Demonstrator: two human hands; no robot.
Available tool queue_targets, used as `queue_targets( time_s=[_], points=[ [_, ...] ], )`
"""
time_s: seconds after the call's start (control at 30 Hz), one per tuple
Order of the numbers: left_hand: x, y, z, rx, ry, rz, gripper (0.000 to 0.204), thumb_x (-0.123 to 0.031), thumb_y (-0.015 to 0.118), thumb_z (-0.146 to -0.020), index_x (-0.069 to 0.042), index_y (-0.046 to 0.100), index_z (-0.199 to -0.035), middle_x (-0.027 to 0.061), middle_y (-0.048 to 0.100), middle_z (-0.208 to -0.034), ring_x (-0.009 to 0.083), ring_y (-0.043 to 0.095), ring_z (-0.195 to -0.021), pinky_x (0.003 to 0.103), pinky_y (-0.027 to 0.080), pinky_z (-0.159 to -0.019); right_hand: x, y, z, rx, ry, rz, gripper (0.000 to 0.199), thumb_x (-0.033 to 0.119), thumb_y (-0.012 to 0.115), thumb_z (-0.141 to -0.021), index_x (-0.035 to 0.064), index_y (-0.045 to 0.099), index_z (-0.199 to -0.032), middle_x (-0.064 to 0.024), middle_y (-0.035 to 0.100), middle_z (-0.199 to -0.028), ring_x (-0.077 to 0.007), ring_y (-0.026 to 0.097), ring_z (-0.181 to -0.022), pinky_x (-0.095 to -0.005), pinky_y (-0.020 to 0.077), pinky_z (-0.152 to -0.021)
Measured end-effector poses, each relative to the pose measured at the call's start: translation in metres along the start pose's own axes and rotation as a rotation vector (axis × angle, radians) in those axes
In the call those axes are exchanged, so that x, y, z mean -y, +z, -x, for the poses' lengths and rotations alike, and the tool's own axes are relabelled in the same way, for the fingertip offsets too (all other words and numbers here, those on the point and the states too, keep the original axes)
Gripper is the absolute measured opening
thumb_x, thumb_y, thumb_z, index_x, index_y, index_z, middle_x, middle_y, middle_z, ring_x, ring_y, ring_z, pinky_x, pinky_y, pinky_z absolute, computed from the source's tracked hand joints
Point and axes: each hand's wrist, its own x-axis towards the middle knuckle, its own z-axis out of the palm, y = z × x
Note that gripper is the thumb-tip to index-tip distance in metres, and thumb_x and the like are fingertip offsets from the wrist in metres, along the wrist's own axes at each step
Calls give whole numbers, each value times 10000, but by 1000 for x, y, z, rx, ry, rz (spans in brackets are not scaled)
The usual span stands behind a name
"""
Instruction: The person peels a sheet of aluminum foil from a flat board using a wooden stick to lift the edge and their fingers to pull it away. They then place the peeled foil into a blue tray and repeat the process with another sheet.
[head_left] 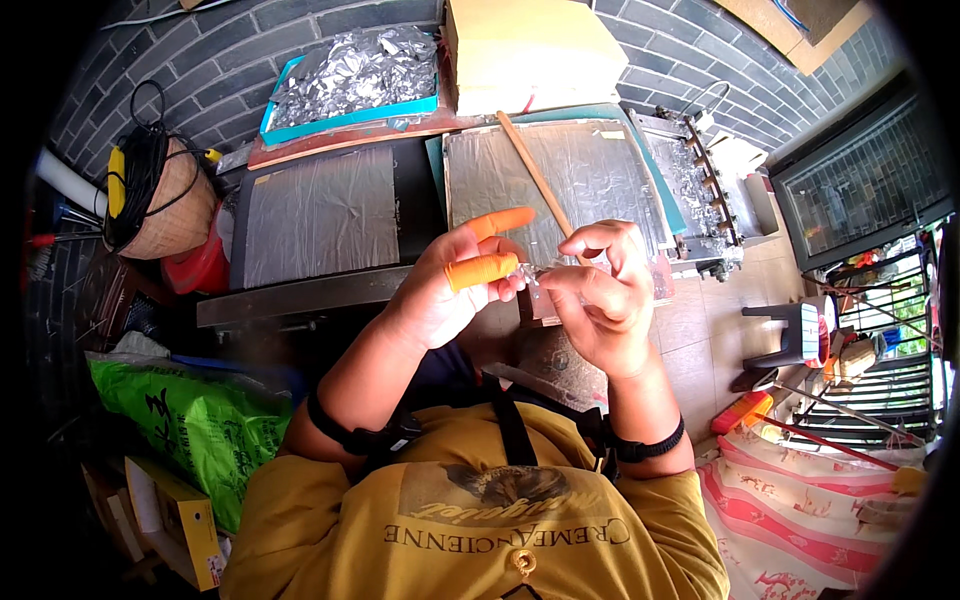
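My left hand [435,292] and my right hand [610,315] meet in front of my chest, over the near edge of the table. Orange finger cots [482,271] cover two digits of the left hand. Between the fingertips of both hands is a small, shiny, silvery scrap [531,273], too small to make out fully. The right thumb and fingertips pinch one side of it, while the left fingertips close on the other. Behind the hands, a wooden stick [535,175] lies slantwise across a board covered in clear film [480,180].
At the back stand a blue tray [350,114] heaped with silver foil scraps and a thick cream-coloured stack [540,50]. A second film-covered sheet [330,215] lies left. A metal frame device [712,190] sits at the right end. A wicker basket [175,215] with black cable stands far left.
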Motion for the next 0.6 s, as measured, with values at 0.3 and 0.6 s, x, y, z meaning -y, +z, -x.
queue_targets(
  time_s=[0.3,0.6],
  points=[
    [-3,3,3,-45,12,154,485,-215,538,-921,34,423,-1321,75,590,-905,143,522,-776,281,419,-730,6,1,-4,-17,-34,59,305,-41,684,-547,129,675,-800,-73,555,-946,-269,522,-868,-347,438,-712],
    [-7,8,5,-100,29,27,508,-42,592,-854,14,417,-1328,79,595,-914,130,538,-773,245,424,-705,4,3,-1,-40,1,41,310,-43,680,-556,129,675,-814,-73,553,-946,-274,526,-873,-351,438,-731]
  ],
)
